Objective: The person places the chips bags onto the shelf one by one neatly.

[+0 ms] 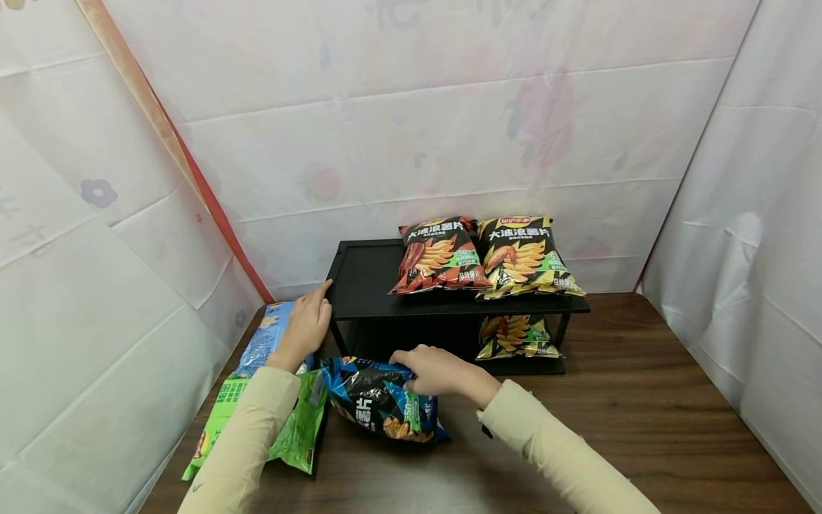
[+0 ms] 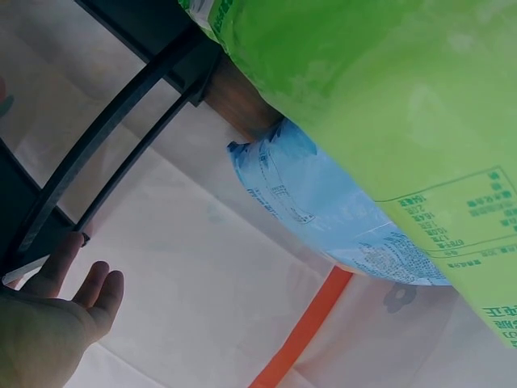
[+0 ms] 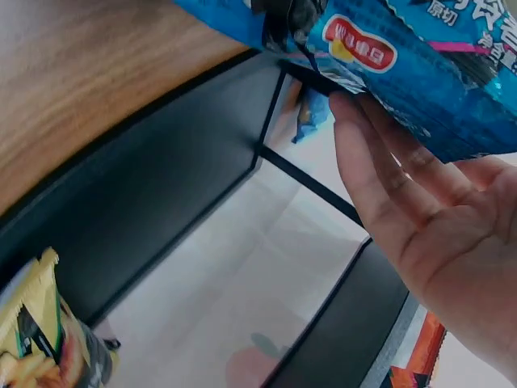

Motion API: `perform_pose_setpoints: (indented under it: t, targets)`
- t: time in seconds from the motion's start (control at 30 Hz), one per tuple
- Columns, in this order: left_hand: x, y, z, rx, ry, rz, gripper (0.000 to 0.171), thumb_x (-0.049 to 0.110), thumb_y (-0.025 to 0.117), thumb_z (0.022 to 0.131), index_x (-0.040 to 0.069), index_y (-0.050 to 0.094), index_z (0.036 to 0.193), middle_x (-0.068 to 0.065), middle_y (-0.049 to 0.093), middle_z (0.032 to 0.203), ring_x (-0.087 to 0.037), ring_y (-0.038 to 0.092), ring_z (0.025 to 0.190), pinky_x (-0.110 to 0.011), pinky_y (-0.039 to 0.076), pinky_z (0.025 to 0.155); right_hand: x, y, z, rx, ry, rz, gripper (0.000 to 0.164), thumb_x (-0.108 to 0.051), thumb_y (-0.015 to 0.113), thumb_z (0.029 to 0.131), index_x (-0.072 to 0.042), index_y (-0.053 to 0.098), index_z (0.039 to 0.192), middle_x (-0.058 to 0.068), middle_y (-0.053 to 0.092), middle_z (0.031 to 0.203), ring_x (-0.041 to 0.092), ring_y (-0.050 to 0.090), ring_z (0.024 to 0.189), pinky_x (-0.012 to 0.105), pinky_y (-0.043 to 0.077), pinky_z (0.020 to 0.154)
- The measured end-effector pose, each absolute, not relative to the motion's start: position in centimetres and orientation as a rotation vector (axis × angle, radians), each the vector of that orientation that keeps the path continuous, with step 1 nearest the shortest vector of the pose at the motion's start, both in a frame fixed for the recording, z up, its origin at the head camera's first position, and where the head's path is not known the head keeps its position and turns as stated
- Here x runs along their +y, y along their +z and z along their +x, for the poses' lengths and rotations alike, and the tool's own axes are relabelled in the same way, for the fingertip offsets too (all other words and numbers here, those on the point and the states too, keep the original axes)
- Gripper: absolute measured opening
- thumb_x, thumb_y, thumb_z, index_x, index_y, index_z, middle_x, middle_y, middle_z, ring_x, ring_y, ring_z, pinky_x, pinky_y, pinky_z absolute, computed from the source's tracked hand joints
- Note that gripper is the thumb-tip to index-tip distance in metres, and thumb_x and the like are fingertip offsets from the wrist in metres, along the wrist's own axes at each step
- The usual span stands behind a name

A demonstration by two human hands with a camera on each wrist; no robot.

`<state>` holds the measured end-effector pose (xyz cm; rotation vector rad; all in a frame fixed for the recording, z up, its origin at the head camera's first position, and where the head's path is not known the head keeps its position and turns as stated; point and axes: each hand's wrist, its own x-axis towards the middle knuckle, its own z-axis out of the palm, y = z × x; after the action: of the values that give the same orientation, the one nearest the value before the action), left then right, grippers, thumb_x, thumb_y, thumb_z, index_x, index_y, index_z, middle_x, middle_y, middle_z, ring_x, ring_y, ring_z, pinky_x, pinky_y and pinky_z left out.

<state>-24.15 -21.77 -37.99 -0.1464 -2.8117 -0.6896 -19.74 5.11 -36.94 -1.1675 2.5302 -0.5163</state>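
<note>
My right hand point(image 1: 439, 370) grips a blue and black bag of chips point(image 1: 379, 400) by its upper right side, in front of the black two-tier shelf point(image 1: 372, 275). The right wrist view shows the fingers point(image 3: 388, 162) behind the blue bag, with the thumb hidden. At the shelf's upper left edge, my left hand point(image 1: 307, 321) touches the top tier with its fingertips. In the left wrist view, the other fingers point(image 2: 98, 295) hang relaxed beside the frame. A green bag of chips point(image 1: 298, 428) and a light blue bag point(image 1: 266, 339) lie under and beside my left arm.
On the top tier, a red bag of chips point(image 1: 443, 257) leans beside a black and yellow bag point(image 1: 523, 257). Another black and yellow bag point(image 1: 516, 337) sits on the lower tier at the right. White printed sheets point(image 1: 449, 128) enclose the wooden table point(image 1: 642, 421) at the back and sides.
</note>
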Motion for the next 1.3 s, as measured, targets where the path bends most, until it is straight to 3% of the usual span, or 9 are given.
perform_pose_setpoints:
  t: [0.1, 0.2, 0.37, 0.8, 0.97, 1.13, 1.3]
  targets:
    - [-21.7, -38.0, -24.2, -2.812, -0.689, -0.144, 0.050, 0.030, 0.016, 0.099, 0.015, 0.023, 0.146, -0.018, 0.034, 0.144, -0.042, 0.032, 0.127, -0.057, 0.024, 0.104, 5.0, -36.7, -19.8, 2.622, -0.396, -1.238, 0.044, -0.021, 0.062, 0.087, -0.020, 0.051, 0.129, -0.001, 0.061, 0.117, 0.006, 0.058, 0.073, 0.021, 0.045, 0.059]
    - [-21.7, -38.1, -24.2, -2.813, -0.693, -0.141, 0.050, 0.030, 0.016, 0.099, 0.015, 0.023, 0.146, -0.018, 0.034, 0.145, -0.042, 0.031, 0.127, -0.057, 0.024, 0.104, 5.0, -36.5, -19.7, 2.692, -0.279, -1.333, 0.044, -0.022, 0.064, 0.085, -0.021, 0.052, 0.128, -0.001, 0.059, 0.122, 0.010, 0.061, 0.093, 0.023, 0.051, 0.069]
    - [-21.7, -38.1, -24.2, -2.811, -0.693, -0.145, 0.050, 0.030, 0.016, 0.099, 0.015, 0.023, 0.146, -0.018, 0.034, 0.145, -0.042, 0.031, 0.127, -0.057, 0.024, 0.104, 4.9, -36.4, -19.7, 2.739, -0.107, -1.493, 0.046, -0.022, 0.066, 0.083, -0.021, 0.054, 0.127, -0.002, 0.060, 0.116, 0.009, 0.061, 0.088, 0.020, 0.051, 0.065]
    - [-21.8, -38.1, -24.2, -2.813, -0.698, -0.145, 0.050, 0.030, 0.017, 0.099, 0.015, 0.023, 0.146, -0.017, 0.033, 0.145, -0.042, 0.030, 0.128, -0.058, 0.022, 0.105, 4.6, -36.8, -19.5, 2.830, 0.194, -1.612, 0.042, -0.014, 0.060, 0.087, -0.021, 0.052, 0.128, -0.003, 0.060, 0.113, 0.013, 0.060, 0.095, 0.022, 0.051, 0.076]
    - [-21.8, -38.2, -24.2, -2.822, -0.698, -0.133, 0.050, 0.031, 0.016, 0.099, 0.016, 0.022, 0.147, -0.017, 0.033, 0.145, -0.042, 0.030, 0.128, -0.058, 0.022, 0.105, 4.8, -37.2, -19.4, 2.859, 0.229, -1.580, 0.048, -0.036, 0.055, 0.090, -0.022, 0.045, 0.135, -0.002, 0.058, 0.119, 0.013, 0.060, 0.096, 0.025, 0.052, 0.077]
    - [-21.8, -38.2, -24.2, -2.820, -0.694, -0.129, 0.050, 0.031, 0.017, 0.099, 0.016, 0.023, 0.147, -0.017, 0.033, 0.145, -0.042, 0.030, 0.127, -0.058, 0.023, 0.104, 5.0, -37.9, -19.5, 2.890, 0.297, -1.582, 0.078, -0.068, 0.048, 0.077, -0.023, 0.036, 0.141, -0.002, 0.053, 0.126, 0.015, 0.057, 0.103, 0.030, 0.051, 0.082]
    - [-21.8, -38.2, -24.2, -2.812, -0.697, -0.133, 0.050, 0.031, 0.017, 0.099, 0.016, 0.024, 0.146, -0.017, 0.033, 0.145, -0.042, 0.031, 0.127, -0.058, 0.023, 0.104, 5.2, -38.5, -19.5, 2.923, 0.346, -1.552, 0.090, -0.072, 0.052, 0.070, -0.024, 0.030, 0.143, -0.001, 0.050, 0.131, 0.017, 0.056, 0.107, 0.031, 0.052, 0.081]
